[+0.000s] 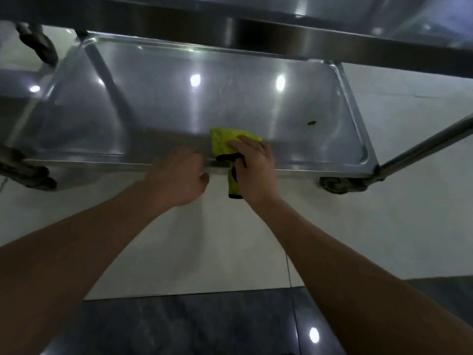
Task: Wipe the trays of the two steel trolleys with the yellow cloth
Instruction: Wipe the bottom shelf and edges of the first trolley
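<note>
Two bare forearms reach forward over the floor [179, 265], which is pale tile with one dark glossy band nearest the person. Both hands meet the near rim of one low steel tray [256, 98], the bottom shelf of a trolley. The left hand [179, 175] lies at that rim, blurred, its fingers bent over the edge; whether they grasp the rim or only rest on it I cannot tell. Just to its right, the right hand [256, 165] holds one yellow cloth [225, 142]: the fingers press its upper part flat onto the tray floor just inside the rim, while the thumb pins the rest, so a tail with dark trim hangs down over the edge below the hand. Beyond and to the right of the right hand, one small brown speck [311, 122] sits on the tray. One caster wheel [332, 184] shows under the tray's right near corner, beside one slanting steel post [422, 147]. Farther off, above both hands, one upper shelf edge [307, 34] crosses the view.
</note>
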